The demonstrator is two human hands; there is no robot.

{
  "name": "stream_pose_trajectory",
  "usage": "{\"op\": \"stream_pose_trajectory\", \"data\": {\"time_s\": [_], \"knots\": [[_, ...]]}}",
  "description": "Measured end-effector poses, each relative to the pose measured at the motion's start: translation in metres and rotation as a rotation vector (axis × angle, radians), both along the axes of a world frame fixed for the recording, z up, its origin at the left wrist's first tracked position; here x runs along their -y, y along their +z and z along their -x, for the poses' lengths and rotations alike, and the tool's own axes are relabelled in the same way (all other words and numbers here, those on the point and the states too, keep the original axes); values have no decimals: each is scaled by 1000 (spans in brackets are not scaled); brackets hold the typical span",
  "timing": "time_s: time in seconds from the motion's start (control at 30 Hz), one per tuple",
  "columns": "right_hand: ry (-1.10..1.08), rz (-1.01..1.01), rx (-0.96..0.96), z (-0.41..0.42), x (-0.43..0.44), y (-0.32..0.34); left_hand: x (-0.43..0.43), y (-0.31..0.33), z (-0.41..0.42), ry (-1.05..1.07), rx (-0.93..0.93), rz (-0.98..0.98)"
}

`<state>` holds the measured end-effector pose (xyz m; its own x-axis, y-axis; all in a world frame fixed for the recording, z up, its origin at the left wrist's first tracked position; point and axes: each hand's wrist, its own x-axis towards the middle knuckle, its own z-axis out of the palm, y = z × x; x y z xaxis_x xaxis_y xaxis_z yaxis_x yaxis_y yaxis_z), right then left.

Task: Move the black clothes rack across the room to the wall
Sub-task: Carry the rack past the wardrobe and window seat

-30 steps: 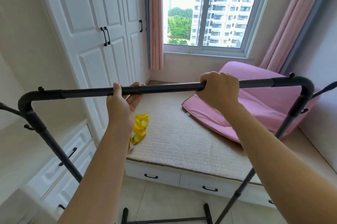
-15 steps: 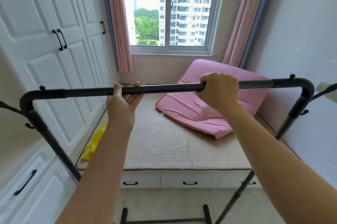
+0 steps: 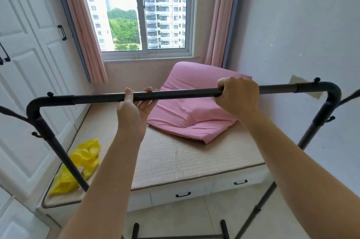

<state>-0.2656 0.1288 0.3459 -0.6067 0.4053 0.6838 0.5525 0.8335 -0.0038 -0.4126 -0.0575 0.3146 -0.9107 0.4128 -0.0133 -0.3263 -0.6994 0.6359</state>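
The black clothes rack (image 3: 183, 93) fills the foreground, its top bar running across the view at chest height, tilted up to the right. My left hand (image 3: 134, 110) holds the bar from below, thumb over the top, left of centre. Wrapped over the bar from above, right of centre, is my right hand (image 3: 238, 96). The rack's side posts slope down at both ends, and its base bars (image 3: 224, 229) show at the bottom edge. A plain pale wall (image 3: 303, 30) stands on the right, close to the rack's right corner.
A raised bed platform (image 3: 175, 159) with a woven mat and drawers lies just ahead. On it are a folded pink mattress (image 3: 187, 120) and a yellow cloth (image 3: 81, 162). White wardrobe doors (image 3: 25, 87) line the left. A window (image 3: 142, 9) with pink curtains is at the back.
The view has swung to the right: wardrobe and window have slid left and more of the right wall shows. Both hands keep their hold on the rack's bar.
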Motion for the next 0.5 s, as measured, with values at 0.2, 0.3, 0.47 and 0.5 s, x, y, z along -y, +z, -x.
{"op": "stream_pose_trajectory", "data": {"time_s": [0.2,0.3,0.47,0.5], "knots": [[-96,-22,-16,-43,-37,-1,-55,-1,-18,-150,-16,-31],[-160,-22,-13,-62,-54,-2,-82,-2,-29,-201,-5,-26],[-234,3,-46,-89,-81,-3,-122,-1,-50,-256,-9,-13],[-246,3,-51,-96,-87,-3,-130,1,-56,-269,-9,-12]]}}
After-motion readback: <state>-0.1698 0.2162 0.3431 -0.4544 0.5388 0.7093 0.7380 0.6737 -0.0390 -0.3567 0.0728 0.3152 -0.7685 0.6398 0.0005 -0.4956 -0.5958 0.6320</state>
